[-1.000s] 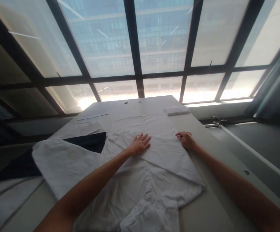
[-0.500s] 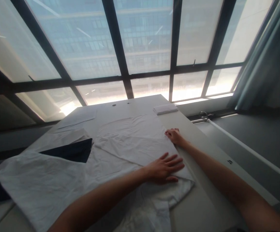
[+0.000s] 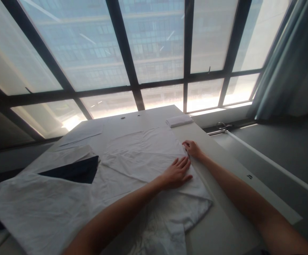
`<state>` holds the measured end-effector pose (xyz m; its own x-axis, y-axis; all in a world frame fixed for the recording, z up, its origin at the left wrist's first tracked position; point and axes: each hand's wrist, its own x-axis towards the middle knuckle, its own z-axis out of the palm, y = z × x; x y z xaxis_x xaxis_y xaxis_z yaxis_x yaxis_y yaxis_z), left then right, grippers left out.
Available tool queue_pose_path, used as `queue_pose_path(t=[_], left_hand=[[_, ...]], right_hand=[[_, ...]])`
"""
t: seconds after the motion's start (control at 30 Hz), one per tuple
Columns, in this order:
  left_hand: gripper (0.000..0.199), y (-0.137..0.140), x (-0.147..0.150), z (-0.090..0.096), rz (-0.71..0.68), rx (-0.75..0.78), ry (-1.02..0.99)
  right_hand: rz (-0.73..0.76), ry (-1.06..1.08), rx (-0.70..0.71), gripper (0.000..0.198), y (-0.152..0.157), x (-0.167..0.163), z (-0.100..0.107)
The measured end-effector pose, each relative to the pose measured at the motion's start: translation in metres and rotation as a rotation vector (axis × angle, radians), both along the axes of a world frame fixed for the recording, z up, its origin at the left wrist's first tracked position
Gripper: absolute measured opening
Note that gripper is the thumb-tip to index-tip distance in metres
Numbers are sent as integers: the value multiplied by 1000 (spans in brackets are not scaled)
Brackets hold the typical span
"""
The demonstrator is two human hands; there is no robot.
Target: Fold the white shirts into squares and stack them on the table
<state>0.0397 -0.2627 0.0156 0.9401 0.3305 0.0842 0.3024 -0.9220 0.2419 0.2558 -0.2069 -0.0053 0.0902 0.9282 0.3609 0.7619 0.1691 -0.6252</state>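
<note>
white cloth point(image 3: 140, 156): spread on the tabletop point(image 3: 148, 118), presumably for a firm, flat backing.
left hand point(image 3: 177, 172): palm down, fingers spread, gripping nothing, apparently pressing the cloth steady.
right hand point(image 3: 193, 149): fingers curled at the cloth's right edge; whether they pinch it, cannot tell.
folded cloth point(image 3: 179, 121): near the far corner, perhaps kept out of the hands' way.

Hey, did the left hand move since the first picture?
Yes. Judged against the folded white cloth, the left hand has moved right across the white fabric, closer to the right hand.
</note>
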Motion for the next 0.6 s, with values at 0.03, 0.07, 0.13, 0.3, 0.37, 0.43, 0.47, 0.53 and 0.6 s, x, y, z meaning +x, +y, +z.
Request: queue_pose_path(t=[0.03, 0.07, 0.13, 0.3, 0.37, 0.43, 0.47, 0.53, 0.6], left_hand=[[73, -1, -1, -1, -7, 17, 8], [72, -3, -2, 0, -8, 27, 23], [74, -9, -3, 4, 4, 41, 66], [81, -38, 0, 14, -137, 29, 104], [76, -49, 1, 15, -231, 12, 86], [72, -56, 2, 15, -270, -1, 67], [71, -58, 2, 15, -272, -4, 56], [70, -59, 0, 15, -280, -8, 36], [66, -58, -1, 18, -323, -15, 28]], right_hand=[[-6, 21, -4, 30, 2, 1, -1], [-14, 37, -6, 31, 3, 1, -3], [-25, 58, -5, 31, 6, 2, -5], [-19, 72, -1, 27, 5, 1, -5], [28, 45, 49, 26, 1, -1, -2], [121, -33, 108, 28, -5, -4, 1], [173, -90, 120, 30, -7, -6, 2], [257, -221, 82, 35, -11, -9, 3], [253, -342, 11, 42, -12, -9, 3]])
